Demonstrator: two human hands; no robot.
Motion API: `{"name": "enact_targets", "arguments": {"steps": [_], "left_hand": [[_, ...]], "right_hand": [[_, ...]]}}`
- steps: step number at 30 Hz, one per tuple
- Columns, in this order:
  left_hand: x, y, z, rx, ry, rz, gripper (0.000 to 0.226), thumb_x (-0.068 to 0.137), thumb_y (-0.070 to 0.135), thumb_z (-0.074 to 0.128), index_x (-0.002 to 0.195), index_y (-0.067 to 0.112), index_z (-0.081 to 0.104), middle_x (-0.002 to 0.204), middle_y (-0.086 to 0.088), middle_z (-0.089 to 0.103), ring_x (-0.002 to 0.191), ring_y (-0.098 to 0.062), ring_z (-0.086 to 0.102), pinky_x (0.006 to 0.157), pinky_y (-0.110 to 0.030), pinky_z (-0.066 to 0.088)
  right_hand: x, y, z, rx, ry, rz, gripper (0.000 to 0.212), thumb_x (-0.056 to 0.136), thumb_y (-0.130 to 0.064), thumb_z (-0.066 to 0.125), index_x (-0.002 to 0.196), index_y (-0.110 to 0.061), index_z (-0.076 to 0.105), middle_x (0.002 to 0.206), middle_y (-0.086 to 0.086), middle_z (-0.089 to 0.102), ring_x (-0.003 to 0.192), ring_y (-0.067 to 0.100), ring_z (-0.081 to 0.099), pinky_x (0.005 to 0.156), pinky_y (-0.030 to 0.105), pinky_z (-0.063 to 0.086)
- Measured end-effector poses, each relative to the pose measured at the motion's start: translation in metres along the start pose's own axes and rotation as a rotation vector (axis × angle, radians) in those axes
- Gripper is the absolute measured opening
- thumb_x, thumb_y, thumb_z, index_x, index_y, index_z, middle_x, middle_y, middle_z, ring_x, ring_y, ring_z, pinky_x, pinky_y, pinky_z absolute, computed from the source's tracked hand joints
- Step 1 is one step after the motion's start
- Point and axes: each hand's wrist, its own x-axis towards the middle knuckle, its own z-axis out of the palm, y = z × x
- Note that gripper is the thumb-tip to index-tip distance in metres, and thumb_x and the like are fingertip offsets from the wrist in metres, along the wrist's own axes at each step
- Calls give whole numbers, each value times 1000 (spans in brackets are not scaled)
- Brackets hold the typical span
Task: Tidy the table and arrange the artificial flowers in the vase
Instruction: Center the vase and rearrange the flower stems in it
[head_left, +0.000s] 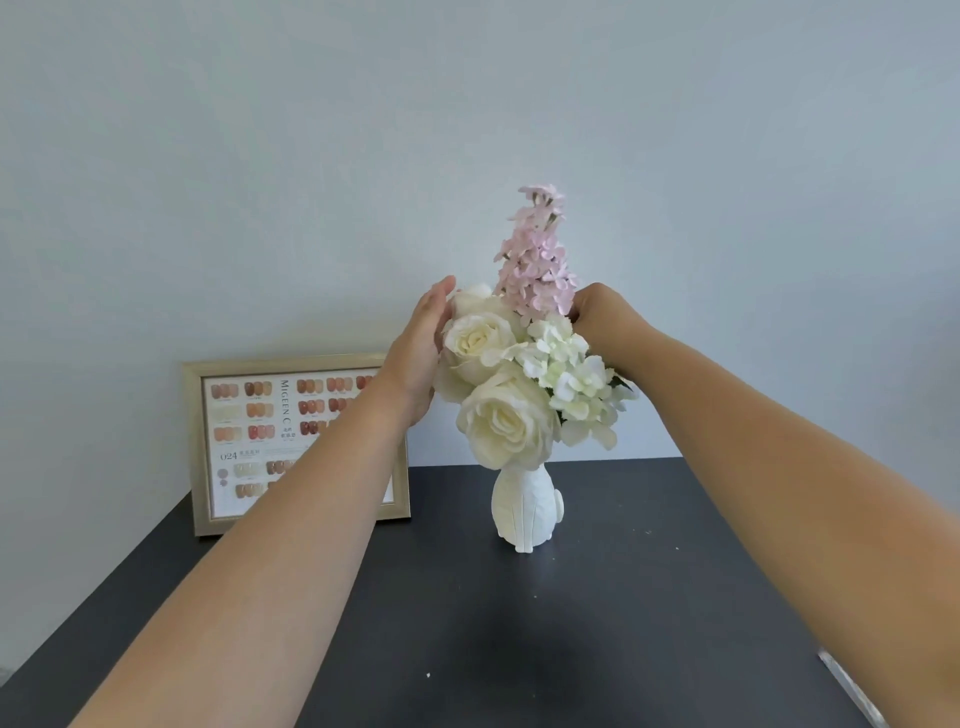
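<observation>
A small white vase (522, 506) stands upright near the back of the dark table (519, 639). It holds cream roses (501, 415), a white-green hydrangea cluster (576, 376) and a tall pink flower spike (537, 254). My left hand (421, 353) lies flat and open against the left side of the upper roses. Behind the hydrangea, at the foot of the pink spike, my right hand (605, 319) has its fingers curled inward. Its fingertips are hidden, so whether they grip a stem is unclear.
A gold-framed nail colour chart (291, 441) leans against the wall at the back left, partly behind my left forearm. A pale strip (852, 691) lies at the table's right front edge. The plain wall rises close behind the vase.
</observation>
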Motion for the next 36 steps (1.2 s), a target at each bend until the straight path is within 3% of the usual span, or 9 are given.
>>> {"name": "enact_targets", "arguments": {"steps": [5, 8, 9, 11, 15, 19, 25, 32, 36], "left_hand": [[-12, -19, -11, -18, 116, 57, 61, 95, 64, 33, 152, 44, 24, 160, 16, 25, 139, -12, 35, 117, -44, 27], [-30, -35, -21, 21, 165, 37, 65, 91, 67, 32, 152, 44, 23, 160, 15, 27, 135, -10, 37, 115, -41, 24], [-36, -43, -25, 48, 170, 15, 63, 94, 66, 31, 152, 44, 23, 159, 14, 28, 135, -12, 38, 114, -42, 25], [-50, -62, -32, 88, 163, -46, 60, 97, 64, 31, 152, 42, 24, 156, 10, 34, 133, -16, 41, 112, -44, 27], [-76, -103, -27, 186, 98, -210, 59, 93, 62, 42, 147, 42, 33, 147, 10, 43, 130, -16, 45, 110, -39, 33], [-92, -142, -18, 409, 3, -313, 46, 98, 49, 48, 142, 41, 39, 148, 12, 43, 129, -10, 43, 109, -36, 32], [-106, -168, -6, 502, -48, -272, 60, 93, 31, 66, 145, 36, 38, 142, 14, 49, 129, -12, 49, 108, -37, 40], [-101, -175, 1, 586, 35, -150, 51, 91, 25, 69, 136, 34, 46, 128, 11, 56, 100, -2, 66, 76, -13, 50], [-94, -181, 3, 646, 110, -131, 48, 89, 32, 71, 131, 36, 48, 121, 14, 58, 89, -1, 68, 70, -13, 47]], "right_hand": [[-4, 5, -6, 40, -7, 37, 41, 72, 4, 47, 50, -19, 22, 41, -10, 21, 54, 17, 16, 49, 28, 16], [-14, 21, -14, 194, 88, 42, 28, 77, -27, 67, 51, -24, 55, 58, -6, 54, 59, 19, 47, 63, 30, 40], [-19, 27, -18, 255, 144, 27, 13, 74, -44, 71, 64, -35, 69, 78, -10, 68, 78, 16, 61, 78, 34, 46], [-33, 44, -19, 368, 260, -11, 29, 71, -62, 68, 97, -49, 71, 112, -23, 66, 111, 1, 57, 99, 31, 41], [-68, 87, 16, 543, 483, 9, 36, 82, -47, 59, 119, -47, 56, 122, -23, 55, 107, -9, 51, 86, 18, 39], [-94, 126, 68, 604, 243, 248, 32, 88, -31, 56, 120, -35, 53, 112, -7, 62, 97, 10, 61, 78, 28, 46], [-117, 139, 130, 383, -141, 211, 41, 87, -38, 66, 124, -45, 49, 112, -25, 59, 88, -2, 63, 73, 20, 44], [-107, 144, 153, 366, -131, 268, 41, 92, -40, 62, 130, -43, 46, 110, -23, 59, 94, 2, 59, 71, 18, 43], [-97, 148, 159, 387, -121, 292, 42, 93, -40, 59, 133, -42, 46, 110, -20, 60, 98, 0, 56, 73, 18, 40]]}}
